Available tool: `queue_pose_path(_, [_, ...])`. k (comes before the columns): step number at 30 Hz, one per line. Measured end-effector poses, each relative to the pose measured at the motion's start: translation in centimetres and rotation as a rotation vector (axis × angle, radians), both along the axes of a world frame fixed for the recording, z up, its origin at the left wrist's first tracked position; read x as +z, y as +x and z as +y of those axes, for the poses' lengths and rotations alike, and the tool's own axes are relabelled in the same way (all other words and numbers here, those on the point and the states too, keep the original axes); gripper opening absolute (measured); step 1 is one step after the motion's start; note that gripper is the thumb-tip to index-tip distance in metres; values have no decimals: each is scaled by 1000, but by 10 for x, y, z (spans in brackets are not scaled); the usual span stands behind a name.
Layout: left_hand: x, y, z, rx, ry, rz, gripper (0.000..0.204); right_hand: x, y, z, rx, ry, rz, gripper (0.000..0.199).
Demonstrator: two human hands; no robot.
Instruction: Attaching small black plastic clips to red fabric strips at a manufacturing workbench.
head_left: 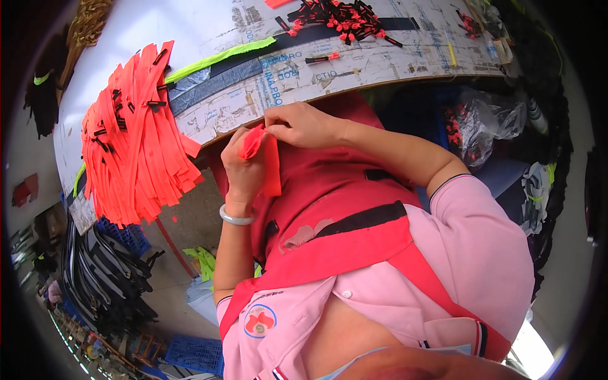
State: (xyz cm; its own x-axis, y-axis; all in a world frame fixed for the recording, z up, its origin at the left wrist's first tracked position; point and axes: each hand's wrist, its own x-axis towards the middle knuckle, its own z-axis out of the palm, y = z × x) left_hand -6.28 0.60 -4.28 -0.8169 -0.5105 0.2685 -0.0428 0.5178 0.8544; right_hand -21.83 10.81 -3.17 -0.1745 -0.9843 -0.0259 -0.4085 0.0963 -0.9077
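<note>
My left hand [241, 166], with a pale bangle at its wrist, is closed round a coral fabric strip [272, 166] just off the table's near edge. A folded part of the strip bulges up between its fingers, and a flat end hangs down beside the palm. My right hand [305, 125] meets it there, thumb and fingers pinched together at the strip's upper part. Whether a small piece sits inside that pinch is hidden. On the table to the left lies a thick pile of coral strips [136, 161], several with black tabs attached, draping over the edge.
A heap of small black-and-coral tabs [347, 18] lies at the back of the table [221, 117], with a single tab [322, 58] nearer me. A yellow-green strip [221, 58] runs beside the pile. Under the table at right is a clear plastic bag [491, 120]; dark straps [104, 272] hang at lower left.
</note>
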Motion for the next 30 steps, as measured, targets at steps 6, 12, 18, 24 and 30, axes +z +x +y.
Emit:
queue_pose_path(6, [3,-8,7,41,-218,52,10,0,-9,-2,-59,346,-698,18])
queue_pose_path(12, [-9,-4,-6,75,816,-81,9,12,-8,4,49,60,-175,20])
queue_pose_path(18, [-13,-14,3,135,494,22,7,-3,-4,6,-95,88,-323,21])
queue_pose_path(24, [-10,-9,-2,105,759,-123,7,3,-4,7,15,32,139,24])
queue_pose_path(30, [0,-11,2,3,21,-54,8,-13,5,6,-106,141,-466,21])
